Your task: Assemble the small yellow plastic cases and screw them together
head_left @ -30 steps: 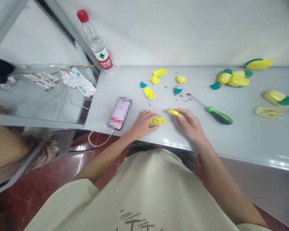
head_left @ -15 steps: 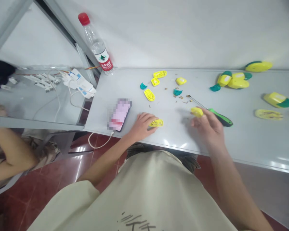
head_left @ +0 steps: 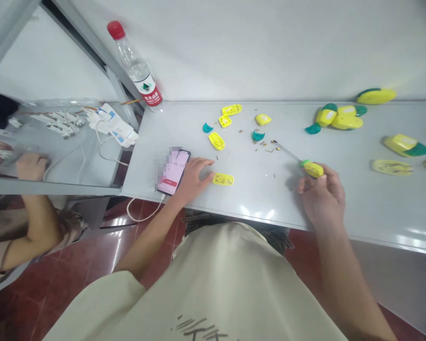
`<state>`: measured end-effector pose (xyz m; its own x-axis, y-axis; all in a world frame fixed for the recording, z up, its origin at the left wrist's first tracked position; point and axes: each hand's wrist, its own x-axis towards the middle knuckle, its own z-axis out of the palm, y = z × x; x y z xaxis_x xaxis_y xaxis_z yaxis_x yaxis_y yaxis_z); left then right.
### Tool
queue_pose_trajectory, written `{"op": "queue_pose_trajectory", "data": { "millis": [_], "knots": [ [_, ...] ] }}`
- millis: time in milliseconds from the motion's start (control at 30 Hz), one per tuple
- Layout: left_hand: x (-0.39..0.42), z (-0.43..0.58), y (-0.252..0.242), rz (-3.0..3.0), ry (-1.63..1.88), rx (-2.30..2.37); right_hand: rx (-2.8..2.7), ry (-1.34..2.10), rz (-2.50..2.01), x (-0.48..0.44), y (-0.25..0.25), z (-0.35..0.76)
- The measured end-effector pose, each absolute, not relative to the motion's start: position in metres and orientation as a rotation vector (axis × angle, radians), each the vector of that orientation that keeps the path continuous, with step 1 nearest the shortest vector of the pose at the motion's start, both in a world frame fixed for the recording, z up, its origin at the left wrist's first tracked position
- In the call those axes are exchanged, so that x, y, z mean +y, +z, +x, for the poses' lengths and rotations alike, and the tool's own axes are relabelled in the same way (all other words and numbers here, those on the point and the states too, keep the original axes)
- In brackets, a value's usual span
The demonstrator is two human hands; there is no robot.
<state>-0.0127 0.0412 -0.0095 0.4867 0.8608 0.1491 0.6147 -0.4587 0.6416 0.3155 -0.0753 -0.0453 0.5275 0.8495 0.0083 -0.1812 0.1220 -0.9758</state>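
Observation:
My left hand (head_left: 195, 181) has its fingers apart, with the thumb tip right at the left end of a yellow plastic shell half (head_left: 223, 179) lying open side up; whether they touch I cannot tell. Above the table on the right, my right hand (head_left: 324, 199) grips a small yellow plastic shell (head_left: 314, 169) between thumb and fingers. Behind that shell lies a screwdriver (head_left: 287, 150), its shaft pointing up-left and its handle mostly hidden. Tiny loose metal parts (head_left: 263, 144) are scattered past the screwdriver's tip.
More yellow shell pieces (head_left: 217, 141), a green piece (head_left: 258, 136) and a yellow cap (head_left: 263, 119) lie toward the wall. Assembled yellow-green units (head_left: 347, 122) sit at the right. A phone (head_left: 173, 171) on a cable and a water bottle (head_left: 142, 78) stand left, beside another person's arm (head_left: 39, 218).
My left hand has let go of the yellow shell half and drawn back left. My right hand has carried the small yellow shell to the right, over the screwdriver handle.

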Motion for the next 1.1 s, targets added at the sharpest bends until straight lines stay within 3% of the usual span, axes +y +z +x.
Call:
{"op": "queue_pose_trajectory", "data": {
  "millis": [467,1100],
  "knots": [
    [0.019,-0.009,-0.026,2.352,0.511,1.133,-0.595,0.844,-1.175,-0.075,-0.038,0.311],
    [0.021,-0.008,-0.027,2.342,0.626,1.069,-0.668,0.794,-1.238,-0.074,-0.032,0.304]
  ]
}}
